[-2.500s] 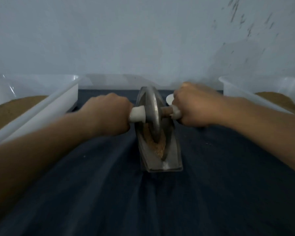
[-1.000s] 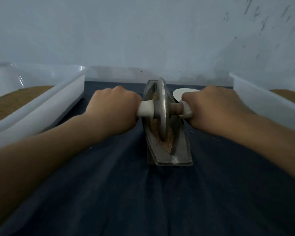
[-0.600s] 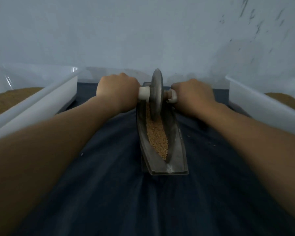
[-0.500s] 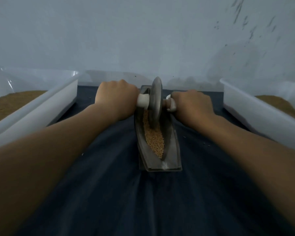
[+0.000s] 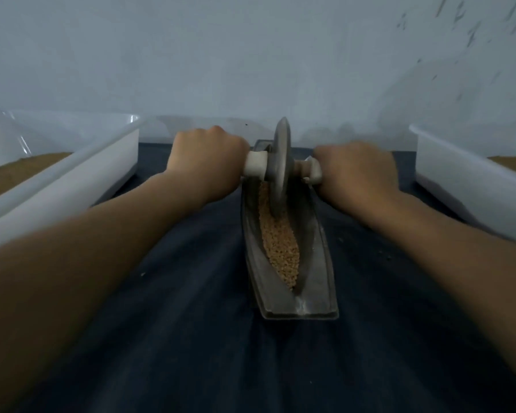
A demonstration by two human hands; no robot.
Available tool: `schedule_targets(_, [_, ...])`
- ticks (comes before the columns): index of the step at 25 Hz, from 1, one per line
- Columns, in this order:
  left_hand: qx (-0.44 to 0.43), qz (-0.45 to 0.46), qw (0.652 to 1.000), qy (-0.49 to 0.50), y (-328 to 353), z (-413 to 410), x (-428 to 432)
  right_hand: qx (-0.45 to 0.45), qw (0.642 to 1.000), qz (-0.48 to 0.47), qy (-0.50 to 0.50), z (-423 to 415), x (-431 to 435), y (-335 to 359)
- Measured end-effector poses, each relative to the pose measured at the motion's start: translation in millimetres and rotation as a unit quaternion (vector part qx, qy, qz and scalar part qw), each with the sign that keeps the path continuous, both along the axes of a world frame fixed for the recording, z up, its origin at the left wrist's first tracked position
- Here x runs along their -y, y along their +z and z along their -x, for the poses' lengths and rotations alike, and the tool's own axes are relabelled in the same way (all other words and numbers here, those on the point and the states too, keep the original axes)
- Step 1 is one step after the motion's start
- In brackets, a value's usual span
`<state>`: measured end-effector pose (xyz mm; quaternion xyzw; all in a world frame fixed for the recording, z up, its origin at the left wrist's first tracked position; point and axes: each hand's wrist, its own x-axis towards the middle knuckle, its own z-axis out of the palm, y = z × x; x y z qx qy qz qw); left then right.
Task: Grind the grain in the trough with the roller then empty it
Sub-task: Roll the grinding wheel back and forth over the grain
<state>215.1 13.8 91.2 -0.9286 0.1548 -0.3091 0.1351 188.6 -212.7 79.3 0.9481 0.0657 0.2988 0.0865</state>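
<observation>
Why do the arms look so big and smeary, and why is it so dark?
In the head view the wide-angle lens stretches and smears the forearms near the edges; the grain mid-frame looks sharper; light is dim and bluish, with slight glare on the left tub.

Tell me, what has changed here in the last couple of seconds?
The roller has rolled from the near half of the trough away to its far end, uncovering more grain. The left hand and right hand still grip it; nothing was let go. The trough, left bin and right bin stayed put.
</observation>
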Motion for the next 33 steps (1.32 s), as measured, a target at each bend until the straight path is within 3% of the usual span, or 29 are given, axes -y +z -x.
schedule_targets(2, [-0.052,0.023,0.998,0.013,8,-7,4,-0.053,0.999,-0.008,0.005,-16,-5,14])
schedule_targets(6, [-0.07,-0.015,0.997,-0.015,12,34,-6,-0.06,0.998,0.004,0.034,26,2,9])
schedule_targets(11, [0.087,-0.031,0.989,-0.114,9,74,-25,0.052,0.995,-0.006,0.088,80,23,-8])
schedule_targets(14, [0.041,-0.044,0.998,-0.016,-4,43,-12,0.036,0.998,0.028,0.032,42,13,-7])
schedule_targets(19, [-0.098,0.1,0.99,0.019,0,-14,-4,-0.029,0.998,0.059,-0.015,-20,-15,31])
schedule_targets(24, [-0.079,0.039,0.996,-0.022,-6,38,-22,-0.018,0.997,0.072,0.032,35,-2,14])
schedule_targets(28, [0.036,-0.038,0.996,-0.075,-2,61,-29,0.054,0.993,0.046,0.093,68,17,3])
schedule_targets(31, [-0.016,-0.008,1.0,-0.018,-5,25,-15,0.029,0.997,0.063,0.038,24,11,2])
schedule_targets(33, [-0.073,0.023,0.997,0.02,5,-7,-2,-0.024,0.999,0.024,0.011,-17,2,14])
